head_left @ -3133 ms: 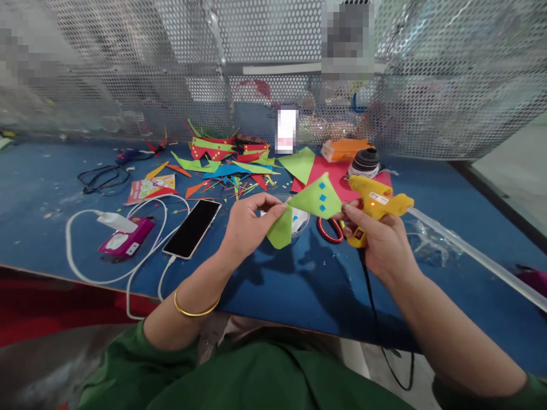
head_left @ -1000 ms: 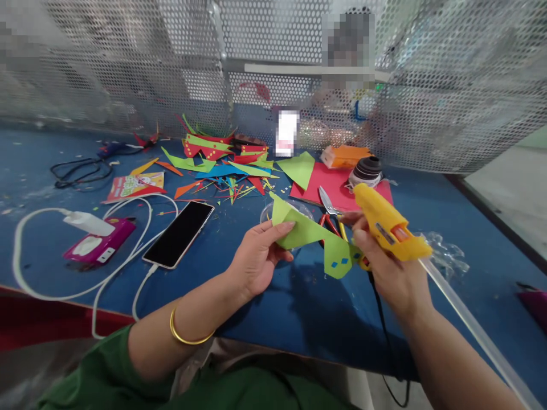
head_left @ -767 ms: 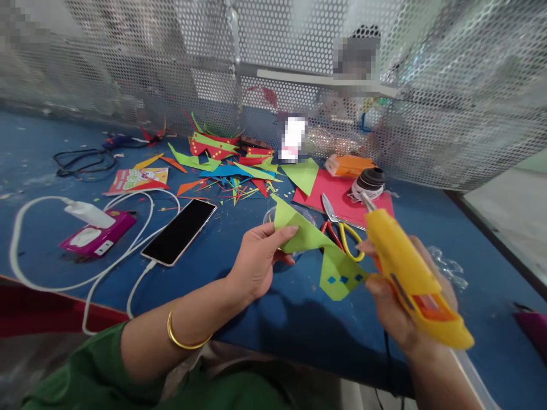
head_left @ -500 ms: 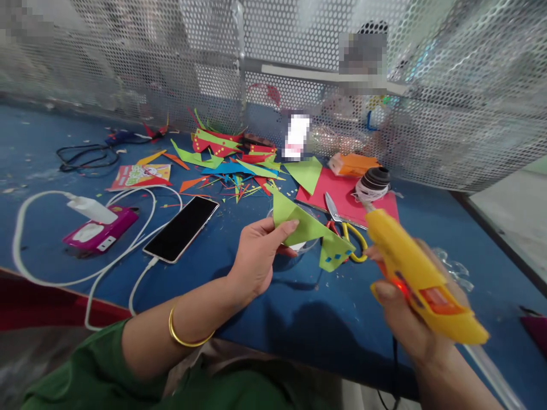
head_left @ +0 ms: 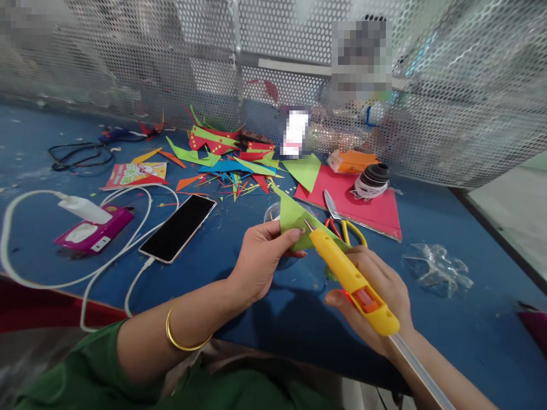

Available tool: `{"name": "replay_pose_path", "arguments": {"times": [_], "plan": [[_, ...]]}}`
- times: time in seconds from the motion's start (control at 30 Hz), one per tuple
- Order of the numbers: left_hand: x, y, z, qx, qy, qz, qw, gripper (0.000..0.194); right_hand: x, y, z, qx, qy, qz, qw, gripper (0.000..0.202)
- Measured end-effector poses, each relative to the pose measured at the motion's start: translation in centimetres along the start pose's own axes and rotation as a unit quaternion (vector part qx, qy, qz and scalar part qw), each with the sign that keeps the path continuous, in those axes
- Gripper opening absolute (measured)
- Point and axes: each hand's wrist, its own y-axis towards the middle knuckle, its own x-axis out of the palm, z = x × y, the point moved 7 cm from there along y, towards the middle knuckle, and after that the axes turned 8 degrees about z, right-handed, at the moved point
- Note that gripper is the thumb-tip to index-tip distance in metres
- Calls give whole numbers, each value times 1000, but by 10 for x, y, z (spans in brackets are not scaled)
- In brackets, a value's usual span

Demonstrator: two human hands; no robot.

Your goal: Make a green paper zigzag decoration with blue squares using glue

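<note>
Your left hand (head_left: 260, 259), center of frame, pinches the green cut piece (head_left: 293, 213), thumb on top and the other fingers bent underneath; that grip probably keeps the thin sheet flat and off the counter (head_left: 482, 239). Your right hand (head_left: 380, 290), right of center, has its fingers wrapped round the yellow glue gun (head_left: 342, 262), thumb out at the lower side, trigger finger hidden. You've got the gun angled up-left so the metal nozzle (head_left: 308, 225) sits over the green piece, just beside your left thumb; can't tell if it touches. Holding the sheet that close to the tip likely gives the nozzle a steadied spot, but your thumb is near a part that may be hot. The clear glue stick (head_left: 416, 364) runs out the back toward the lower right, clear of the sheet. The scissors (head_left: 356, 233) lie just beyond your right hand, seemingly parked within reach, partly on the red sheet (head_left: 384, 210). Colored scraps (head_left: 235, 168) are heaped upper center, maybe pushed back for working room. The phone (head_left: 178, 228) lies left of center, cabled toward the purple power strip (head_left: 96, 230), out of your hands' way.
</note>
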Motion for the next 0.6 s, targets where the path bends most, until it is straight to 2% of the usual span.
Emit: {"name": "replay_pose_path", "arguments": {"times": [0.27,0.6], "plan": [[1,0,-1,-1,-3,-9,1000,17,-1,1,-1,-9,-11,8,1000,27],[1,1,-1,2,1,-11,1000,15,-1,5,-2,-8,-26,13,1000,28]]}}
